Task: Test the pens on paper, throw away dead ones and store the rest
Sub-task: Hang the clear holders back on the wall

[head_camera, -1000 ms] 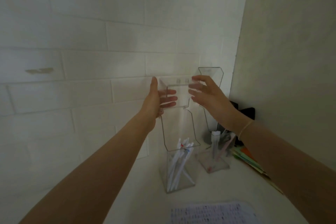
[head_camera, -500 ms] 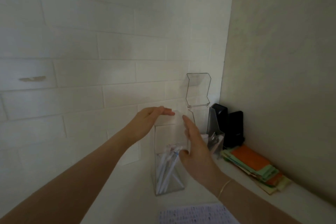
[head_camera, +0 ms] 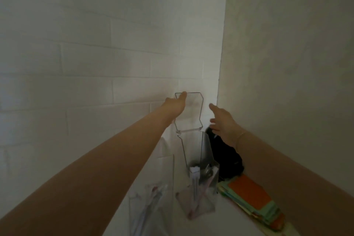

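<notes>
- Left hand (head_camera: 177, 102) reaching up to the raised clear lid (head_camera: 191, 111) of the right-hand pen holder (head_camera: 197, 193), fingertips at the lid's top left corner; grip or mere touch, cannot tell.
- Right hand (head_camera: 223, 120) just right of that lid, fingers spread and loose, holding nothing.
- Pens (head_camera: 195, 184) standing inside that holder, below the lid.
- Second clear holder (head_camera: 151, 209) with pens to its left, blurred.
- Black object (head_camera: 226, 159) and stacked coloured paper (head_camera: 251, 195) to its right.
</notes>
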Tool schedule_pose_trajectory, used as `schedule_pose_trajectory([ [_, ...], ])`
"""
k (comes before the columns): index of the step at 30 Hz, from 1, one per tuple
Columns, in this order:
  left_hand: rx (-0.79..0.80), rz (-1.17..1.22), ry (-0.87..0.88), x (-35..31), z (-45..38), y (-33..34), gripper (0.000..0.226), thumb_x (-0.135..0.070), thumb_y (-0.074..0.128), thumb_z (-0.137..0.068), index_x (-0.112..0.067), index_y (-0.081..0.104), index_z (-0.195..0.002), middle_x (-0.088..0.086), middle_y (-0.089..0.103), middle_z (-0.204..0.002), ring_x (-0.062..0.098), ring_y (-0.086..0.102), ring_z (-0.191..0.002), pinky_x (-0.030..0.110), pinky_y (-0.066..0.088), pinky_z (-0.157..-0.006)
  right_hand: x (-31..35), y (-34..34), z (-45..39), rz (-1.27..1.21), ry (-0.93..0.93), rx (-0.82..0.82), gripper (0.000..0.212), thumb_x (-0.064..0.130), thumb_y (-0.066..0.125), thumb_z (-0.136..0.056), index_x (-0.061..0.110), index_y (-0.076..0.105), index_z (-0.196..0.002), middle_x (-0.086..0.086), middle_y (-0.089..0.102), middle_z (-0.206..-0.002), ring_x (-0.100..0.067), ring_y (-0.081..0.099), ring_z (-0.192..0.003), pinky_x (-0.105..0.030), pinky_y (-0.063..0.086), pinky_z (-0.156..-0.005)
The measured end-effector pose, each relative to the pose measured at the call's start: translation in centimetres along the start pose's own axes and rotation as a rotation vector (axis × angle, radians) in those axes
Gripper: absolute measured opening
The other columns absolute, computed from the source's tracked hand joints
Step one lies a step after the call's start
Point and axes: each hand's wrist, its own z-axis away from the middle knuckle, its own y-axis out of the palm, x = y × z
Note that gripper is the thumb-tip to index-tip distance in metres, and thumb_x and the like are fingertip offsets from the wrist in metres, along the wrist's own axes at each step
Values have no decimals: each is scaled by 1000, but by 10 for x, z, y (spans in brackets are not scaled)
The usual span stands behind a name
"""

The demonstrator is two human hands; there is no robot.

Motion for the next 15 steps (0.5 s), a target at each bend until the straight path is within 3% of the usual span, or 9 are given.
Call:
schedule_pose_trajectory([
  [3,-18,35,-50,1,-11,-2,80,-70,18,-88,-9,40,-137,18,59,-112,31,59,-97,38,46,-84,25,18,-12,-5,-11,137,69,67,31,-89,24,35,-142,-10,46,-136,-31,49,-118,-35,39,-95],
  [6,-44,163,-71,4,-15,-6,67,-65,25,-90,-14,51,-125,15,59,-96,28,59,-91,38,44,-79,30,29,-16,-78,-39,164,74,69,26,-89,19,39,-142,-13,49,-135,-26,49,-113,-34,38,-96],
  [8,-9,291,-39,7,-12,-8,52,-55,40,-91,-15,55,-121,12,57,-102,25,56,-88,37,43,-78,25,27,-14,-178,-86,112,68,63,30,-92,12,50,-132,-13,55,-127,-23,52,-107,-27,43,-83],
  [10,37,321,84,11,-5,-10,41,-44,54,-90,-16,57,-120,9,57,-107,23,57,-90,35,45,-81,18,18,-7,-309,-148,29,49,51,44,-94,9,60,-112,-13,62,-114,-24,59,-102,-23,47,-69],
  [13,84,111,341,14,14,-8,32,-40,59,-88,-24,58,-115,4,58,-117,24,57,-104,35,47,-90,0,6,7,-397,-267,-62,11,17,53,-94,9,59,-95,-13,64,-100,-30,62,-98,-26,49,-76],
  [15,159,-79,430,18,28,-5,40,-41,57,-89,-30,50,-126,4,54,-124,21,54,-110,29,45,-89,-15,1,19,-385,-321,-61,10,8,50,-94,6,59,-99,-15,63,-105,-32,61,-102,-29,50,-84],
])
